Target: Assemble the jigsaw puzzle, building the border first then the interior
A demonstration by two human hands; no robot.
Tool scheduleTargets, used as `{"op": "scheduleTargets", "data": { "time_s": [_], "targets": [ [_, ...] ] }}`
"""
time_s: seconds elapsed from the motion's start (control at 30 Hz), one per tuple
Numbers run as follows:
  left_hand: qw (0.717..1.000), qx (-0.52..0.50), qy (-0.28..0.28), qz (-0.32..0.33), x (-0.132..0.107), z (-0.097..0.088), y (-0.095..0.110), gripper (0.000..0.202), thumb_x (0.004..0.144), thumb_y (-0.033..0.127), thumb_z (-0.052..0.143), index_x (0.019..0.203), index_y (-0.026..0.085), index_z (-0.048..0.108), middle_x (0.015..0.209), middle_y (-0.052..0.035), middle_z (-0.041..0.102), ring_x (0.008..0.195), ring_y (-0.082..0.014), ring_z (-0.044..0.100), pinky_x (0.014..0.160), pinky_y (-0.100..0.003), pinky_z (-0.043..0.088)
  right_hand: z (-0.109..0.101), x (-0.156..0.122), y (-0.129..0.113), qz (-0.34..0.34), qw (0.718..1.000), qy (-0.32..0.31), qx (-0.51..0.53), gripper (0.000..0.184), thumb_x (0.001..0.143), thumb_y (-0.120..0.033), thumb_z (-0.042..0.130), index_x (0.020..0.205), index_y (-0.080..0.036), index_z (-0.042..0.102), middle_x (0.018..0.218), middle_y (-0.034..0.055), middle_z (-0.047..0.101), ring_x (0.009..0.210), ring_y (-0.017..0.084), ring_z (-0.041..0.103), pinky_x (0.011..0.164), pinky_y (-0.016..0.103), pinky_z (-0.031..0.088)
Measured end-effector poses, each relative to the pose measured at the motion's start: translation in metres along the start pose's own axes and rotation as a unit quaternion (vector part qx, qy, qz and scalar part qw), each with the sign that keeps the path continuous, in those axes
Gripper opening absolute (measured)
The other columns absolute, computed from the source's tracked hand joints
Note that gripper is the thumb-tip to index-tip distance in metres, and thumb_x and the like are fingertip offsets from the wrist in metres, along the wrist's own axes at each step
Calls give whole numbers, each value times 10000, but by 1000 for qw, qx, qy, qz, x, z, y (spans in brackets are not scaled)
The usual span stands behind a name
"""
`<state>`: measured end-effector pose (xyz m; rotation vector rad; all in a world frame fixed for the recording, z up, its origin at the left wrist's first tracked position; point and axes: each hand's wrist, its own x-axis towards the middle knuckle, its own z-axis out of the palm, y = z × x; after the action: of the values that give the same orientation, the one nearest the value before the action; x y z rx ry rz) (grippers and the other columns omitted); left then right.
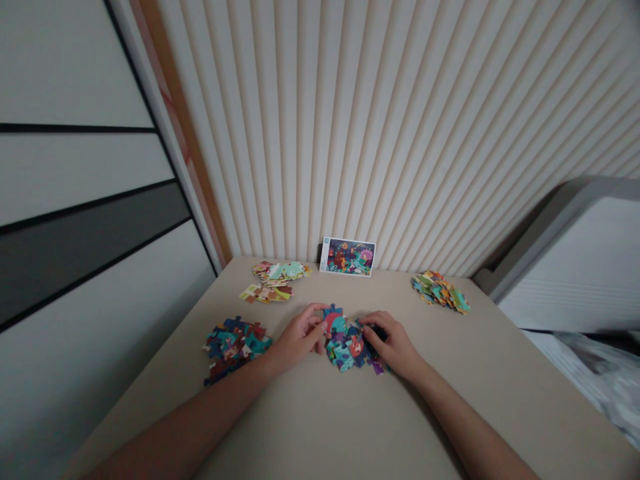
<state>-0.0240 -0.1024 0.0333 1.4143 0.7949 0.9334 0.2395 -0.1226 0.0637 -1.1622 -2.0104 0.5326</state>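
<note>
My left hand (306, 335) is closed at the left side of a small heap of jigsaw puzzle pieces (345, 350). Its thumb and fingers pinch a blue and red puzzle piece (333, 318) at the heap's upper left. On the other side, my right hand (391, 341) curls its thumb and fingers round a dark puzzle piece (379, 333), which they partly hide. The heap between my hands is mostly teal, blue and purple, and the right hand covers its right edge.
A picture card (350, 257) leans at the back against the pleated wall (345, 133). More puzzle pieces lie in piles at left (236, 347), back left (281, 272) and back right (440, 292) on the beige table (310, 427). A white panelled cabinet (90, 280) borders the left side.
</note>
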Motion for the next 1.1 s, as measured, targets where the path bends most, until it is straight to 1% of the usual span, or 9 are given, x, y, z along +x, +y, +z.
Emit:
{"op": "scheduleTargets", "data": {
  "time_s": [0.23,0.43,0.7,0.8,0.87,0.93,0.97,1.03,1.1],
  "targets": [
    [999,6,-44,-5,-4,1,2,491,955,516,597,1325,221,468,855,5,646,549,-87,635,497,-176,421,1,-4,-13,-39,999,-7,-6,294,987,-354,586,1258,-262,652,1105,86,707,1029,240,625,927,401,484],
    [997,20,-72,-3,-5,0,1,457,974,475,584,1337,222,473,861,-1,663,574,-92,645,516,-181,423,5,-5,-15,-71,997,-22,-27,206,996,-346,587,1152,-270,699,1013,70,724,958,227,634,876,387,466],
    [996,36,-76,-16,-6,1,2,493,964,475,589,1358,196,489,894,-34,694,577,-100,636,524,-196,423,6,-5,-12,-95,994,-26,-45,219,997,-333,597,1185,-270,689,977,59,728,926,208,632,863,377,442],
    [995,41,-84,-18,-6,2,4,505,965,468,592,1375,191,490,895,-38,697,586,-106,640,535,-201,424,5,-5,-15,-93,994,-34,-45,195,1000,-340,583,1131,-263,705,948,63,728,913,213,634,864,384,440],
    [995,43,-85,-15,-6,1,4,517,967,459,591,1395,193,479,900,-38,695,603,-114,646,554,-211,443,4,-5,-16,-84,995,-38,-39,183,996,-354,580,1066,-256,718,936,69,726,909,221,634,872,392,442],
    [996,56,-64,1,-6,2,5,513,976,448,573,1411,196,472,914,-41,695,649,-132,657,596,-235,481,4,-5,-17,-59,998,-27,-20,191,984,-383,589,999,-247,721,927,71,723,907,228,633,873,396,450],
    [996,72,-42,16,-6,2,5,496,985,442,556,1409,197,480,928,-48,697,694,-148,667,629,-252,502,4,-5,-16,-34,999,-14,-2,206,976,-405,595,973,-241,720,921,70,721,901,230,634,866,394,458],
    [989,135,19,56,-6,2,7,432,1004,420,517,1379,205,525,1000,-72,705,829,-186,683,728,-296,539,4,-5,-13,39,998,19,48,255,955,-460,609,934,-228,713,880,61,713,857,226,632,818,374,478],
    [964,232,68,107,-6,2,8,361,1010,378,497,1323,221,583,1126,-95,694,1009,-225,665,880,-355,538,4,-3,-8,113,987,48,108,307,923,-510,634,899,-213,708,816,45,696,786,210,616,741,340,482]
  ]
}}
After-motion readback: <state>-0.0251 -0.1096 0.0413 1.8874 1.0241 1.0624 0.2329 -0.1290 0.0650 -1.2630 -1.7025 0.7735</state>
